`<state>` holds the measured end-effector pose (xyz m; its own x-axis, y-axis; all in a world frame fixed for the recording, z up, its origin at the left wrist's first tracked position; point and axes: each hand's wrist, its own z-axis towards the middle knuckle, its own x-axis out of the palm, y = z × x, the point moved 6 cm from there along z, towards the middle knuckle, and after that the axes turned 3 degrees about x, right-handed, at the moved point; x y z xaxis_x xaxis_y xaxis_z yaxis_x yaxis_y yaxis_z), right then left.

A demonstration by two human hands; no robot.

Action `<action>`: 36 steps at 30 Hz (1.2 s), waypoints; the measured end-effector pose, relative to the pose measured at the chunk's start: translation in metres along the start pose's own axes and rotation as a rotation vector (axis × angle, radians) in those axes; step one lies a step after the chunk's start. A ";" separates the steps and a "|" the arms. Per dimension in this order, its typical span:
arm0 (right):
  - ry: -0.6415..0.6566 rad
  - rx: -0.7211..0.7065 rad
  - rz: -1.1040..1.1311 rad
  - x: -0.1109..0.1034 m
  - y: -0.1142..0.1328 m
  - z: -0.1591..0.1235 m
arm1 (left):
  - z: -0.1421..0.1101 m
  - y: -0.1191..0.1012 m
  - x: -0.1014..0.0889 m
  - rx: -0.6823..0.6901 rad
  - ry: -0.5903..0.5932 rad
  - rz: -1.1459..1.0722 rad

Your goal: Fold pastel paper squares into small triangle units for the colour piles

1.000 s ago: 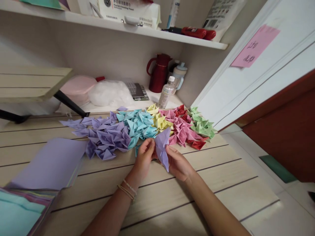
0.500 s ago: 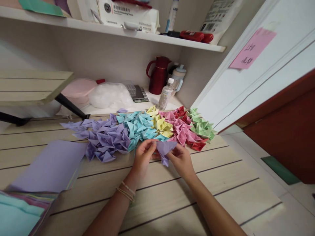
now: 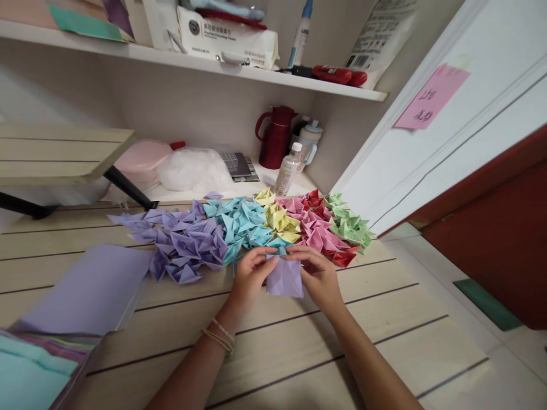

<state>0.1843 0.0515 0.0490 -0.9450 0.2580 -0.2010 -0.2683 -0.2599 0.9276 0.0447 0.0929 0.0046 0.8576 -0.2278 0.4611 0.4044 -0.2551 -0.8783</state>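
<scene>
Between my two hands is a small folded purple paper [image 3: 284,279], squarish in outline, held just above the wooden slatted table. My left hand [image 3: 253,272] pinches its upper left corner between thumb and fingers. The upper right edge is gripped by my right hand [image 3: 318,277]. Just beyond my fingers lie folded paper pieces grouped by colour: purple [image 3: 192,242], light blue [image 3: 241,219], yellow [image 3: 280,219], pink [image 3: 318,228], red [image 3: 344,256] and green [image 3: 350,222].
A stack of purple paper sheets [image 3: 92,287] lies at the left, with light blue sheets [image 3: 32,370] nearer. A clear bottle [image 3: 288,171] and a dark red jug [image 3: 277,139] stand behind the folded pieces. A small raised stand [image 3: 64,151] is at back left, beneath a shelf [image 3: 128,51].
The purple paper has gone from a pointed, triangular outline to a flat squarish one. Both hands have shifted their grip to its upper edge. The view has tilted slightly upward.
</scene>
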 end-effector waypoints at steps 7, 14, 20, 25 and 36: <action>0.410 0.309 0.344 0.006 -0.004 -0.002 | 0.001 -0.010 -0.007 0.044 -0.100 -0.043; 0.354 0.386 0.343 0.002 -0.015 -0.003 | 0.000 -0.012 -0.004 0.001 -0.027 -0.009; 0.313 0.362 0.294 0.002 -0.014 -0.001 | 0.001 -0.009 -0.004 -0.001 -0.006 0.003; 0.241 0.351 0.333 0.000 -0.017 0.002 | 0.003 -0.010 -0.005 0.026 -0.008 -0.026; -0.035 0.276 0.286 -0.014 -0.029 0.008 | 0.002 -0.009 0.002 0.070 0.128 0.017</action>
<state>0.2067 0.0627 0.0272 -0.9660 0.2446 0.0841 0.0697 -0.0668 0.9953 0.0435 0.0966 0.0128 0.8188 -0.3503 0.4548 0.4154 -0.1852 -0.8906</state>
